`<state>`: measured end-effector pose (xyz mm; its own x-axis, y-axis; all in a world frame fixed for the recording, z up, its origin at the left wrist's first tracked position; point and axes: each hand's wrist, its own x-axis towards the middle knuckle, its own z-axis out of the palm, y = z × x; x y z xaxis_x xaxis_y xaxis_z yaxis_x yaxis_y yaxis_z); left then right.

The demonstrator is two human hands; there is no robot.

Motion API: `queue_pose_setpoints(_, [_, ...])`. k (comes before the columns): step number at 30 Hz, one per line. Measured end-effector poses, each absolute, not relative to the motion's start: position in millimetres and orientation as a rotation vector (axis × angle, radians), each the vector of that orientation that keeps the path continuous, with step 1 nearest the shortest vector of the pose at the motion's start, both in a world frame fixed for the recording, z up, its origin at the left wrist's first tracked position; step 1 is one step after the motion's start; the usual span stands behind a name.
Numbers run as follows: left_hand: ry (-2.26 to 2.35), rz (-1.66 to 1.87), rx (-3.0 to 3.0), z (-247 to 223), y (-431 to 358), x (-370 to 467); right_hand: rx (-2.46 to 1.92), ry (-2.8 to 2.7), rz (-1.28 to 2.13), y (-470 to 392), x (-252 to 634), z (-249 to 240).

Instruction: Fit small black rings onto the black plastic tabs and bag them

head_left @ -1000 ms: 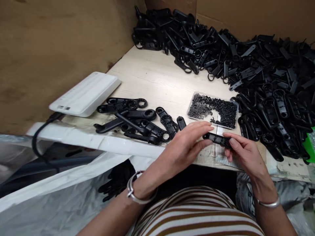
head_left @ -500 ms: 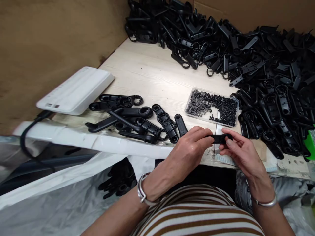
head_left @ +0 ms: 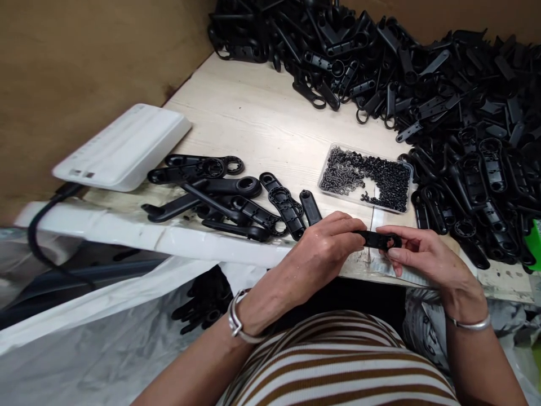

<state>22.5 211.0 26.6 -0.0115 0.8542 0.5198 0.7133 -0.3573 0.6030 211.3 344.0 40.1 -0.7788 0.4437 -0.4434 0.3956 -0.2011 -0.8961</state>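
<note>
Head view: left hand (head_left: 323,248) and right hand (head_left: 429,254) are gripping one black part (head_left: 372,239) in their fingers, at opposite ends. Just beyond the fingers, one clear box (head_left: 372,188) is holding countless small black pieces (head_left: 391,185). Loose parts (head_left: 287,210), overlapping past counting, are lying leftward; one heap (head_left: 431,107) is spreading beyond and right. Farther left, one white device (head_left: 122,146) is resting near a brown wall (head_left: 101,62). Pale wood-grain tabletop (head_left: 253,121) is stretching beneath.
</note>
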Motion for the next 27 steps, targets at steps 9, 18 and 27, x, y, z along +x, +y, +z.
queue_pose_setpoints(9, [1.645, 1.299, 2.081, 22, 213, 23, -1.056, -2.048, 2.214, 350, 212, 40])
queue_pose_setpoints(18, [1.656, 1.279, 2.073, 21, 211, 25, -1.094, -2.056, 2.173, 350, 211, 37])
queue_pose_setpoints(27, [1.888, 0.802, 2.062, 20, 209, 14, -1.138, -2.257, 1.629, 358, 221, 45])
